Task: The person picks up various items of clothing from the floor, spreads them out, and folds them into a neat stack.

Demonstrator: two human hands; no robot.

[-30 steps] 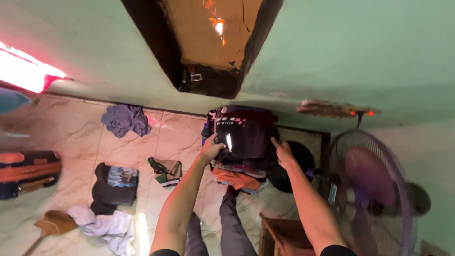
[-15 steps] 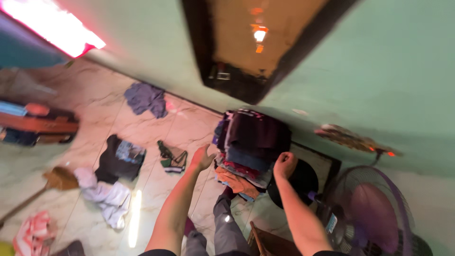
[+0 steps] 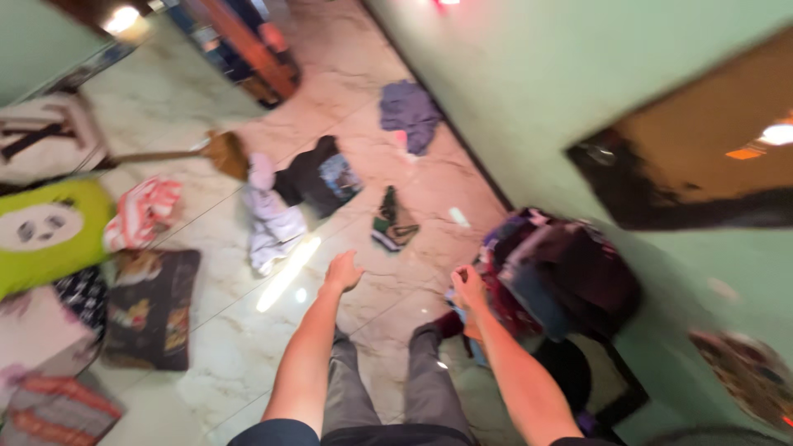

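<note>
My right hand [image 3: 467, 287] rests at the clothes pile [image 3: 562, 268] on the stool, fingers curled, grip unclear from blur; left hand [image 3: 342, 271] open, empty. I should grasp one garment firmly.

The whole picture is smeared. The pile of clothes [image 3: 562, 272] on the right is so blurry that single pieces cannot be told apart. It hides what it sits on. The right hand [image 3: 468, 287] is fuzzy, so I cannot tell if it touches the pile or holds anything. The left hand [image 3: 342, 271] is fuzzy too. The green pillow [image 3: 45, 235] is cut off at the left edge. The fan [image 3: 747, 376] is cut off at the near right corner.
</note>
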